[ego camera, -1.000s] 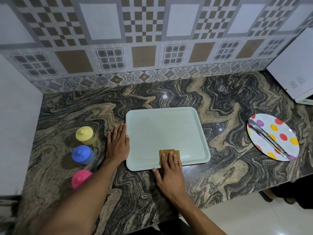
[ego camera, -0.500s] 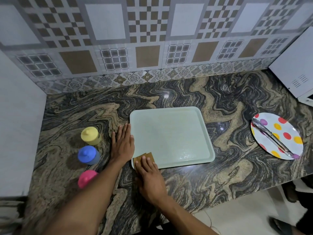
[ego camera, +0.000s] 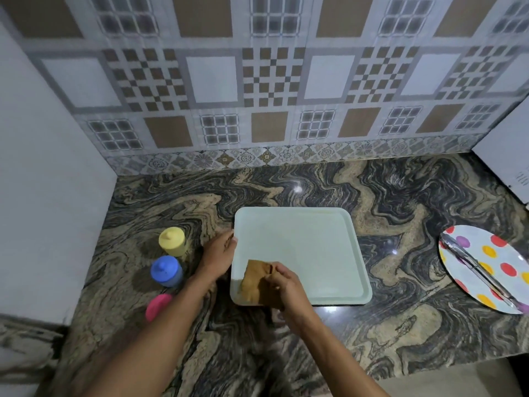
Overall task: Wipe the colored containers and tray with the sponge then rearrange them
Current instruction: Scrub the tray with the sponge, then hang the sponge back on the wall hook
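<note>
While clutching the brown sponge (ego camera: 253, 282) bunched in the curled fingers of the right hand (ego camera: 283, 286), working at the near-left corner of the pale green tray (ego camera: 300, 247), so seemingly finishing off the tray-wiping step. Pinching the tray's left rim with the left hand (ego camera: 219, 253), thumb on top and fingers apparently tucked under, either bracing it or readying a lift; not telling which.

Leaving the pink container (ego camera: 157, 306), blue container (ego camera: 166, 270) and yellow container (ego camera: 172, 242) lined up left of the tray, near to far, all off it and untouched. Leaving the spotted plate (ego camera: 512, 255) and its tongs (ego camera: 472, 266) well right of the tray.

Judging ahead: likely needing the sponge carried left of the tray to a container, the left hand freed to steady that light pot against tipping, then setting all three back on the tray.
</note>
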